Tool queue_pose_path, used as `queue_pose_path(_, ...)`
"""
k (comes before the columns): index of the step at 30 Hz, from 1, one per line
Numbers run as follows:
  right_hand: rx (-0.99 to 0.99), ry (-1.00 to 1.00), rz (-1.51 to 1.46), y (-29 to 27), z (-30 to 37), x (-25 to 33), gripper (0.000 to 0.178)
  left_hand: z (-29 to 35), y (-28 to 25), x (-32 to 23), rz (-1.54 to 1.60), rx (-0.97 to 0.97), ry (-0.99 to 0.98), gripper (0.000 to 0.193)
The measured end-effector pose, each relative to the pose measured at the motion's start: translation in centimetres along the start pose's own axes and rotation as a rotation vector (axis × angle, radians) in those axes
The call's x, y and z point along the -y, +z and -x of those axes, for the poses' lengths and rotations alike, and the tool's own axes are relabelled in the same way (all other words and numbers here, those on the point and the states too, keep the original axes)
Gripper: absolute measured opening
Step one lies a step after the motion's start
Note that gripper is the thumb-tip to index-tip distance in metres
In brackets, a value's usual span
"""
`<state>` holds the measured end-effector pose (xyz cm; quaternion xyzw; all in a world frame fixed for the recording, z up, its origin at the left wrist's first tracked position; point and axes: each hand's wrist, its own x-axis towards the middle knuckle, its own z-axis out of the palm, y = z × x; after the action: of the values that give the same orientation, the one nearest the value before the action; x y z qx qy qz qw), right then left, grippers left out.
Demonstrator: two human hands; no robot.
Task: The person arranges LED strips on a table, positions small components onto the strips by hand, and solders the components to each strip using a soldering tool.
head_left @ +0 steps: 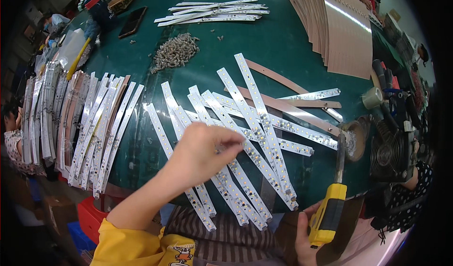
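Currently, the left hand (205, 148) is hovering over the fanned strips (264, 123), which are lying on the table (283, 44); its thumb and fingertips are curling close together, but whether they are pinching or touching anything, I cannot tell. Right of the strips, on their near side, the right hand (304, 242) is gripping a yellow tool (326, 214), whose shaft is pointing away from the person. Beyond the strips, small parts (174, 53) and a phone (132, 22) are lying; beyond and right of them, boards (349, 44) are standing.

Smooth plastic tool (327, 215) (metallic shaft (340, 164))
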<state>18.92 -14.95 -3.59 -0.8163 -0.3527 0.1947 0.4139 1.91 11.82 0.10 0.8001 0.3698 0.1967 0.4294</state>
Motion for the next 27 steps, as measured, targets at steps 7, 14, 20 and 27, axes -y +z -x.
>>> queue_pose_path(7,0.025,-0.048,-0.102,0.1,0.4,-0.1,0.05,1.3,1.7,0.6,-0.124,-0.107,0.085,0.012)
queue_pose_path(14,0.055,-0.022,-0.068,-0.1,0.7,0.0,0.048,1.5,2.0,0.9,-0.168,-0.064,0.107,0.007)
queue_pose_path(20,0.039,-0.01,-0.086,0.1,0.7,0.0,0.048,1.5,2.6,1.1,-0.306,-0.181,0.249,0.008)
queue_pose_path(27,0.067,-0.057,-0.103,-0.1,0.6,-0.3,0.047,1.8,3.1,1.5,-0.389,-0.241,0.301,0.008)
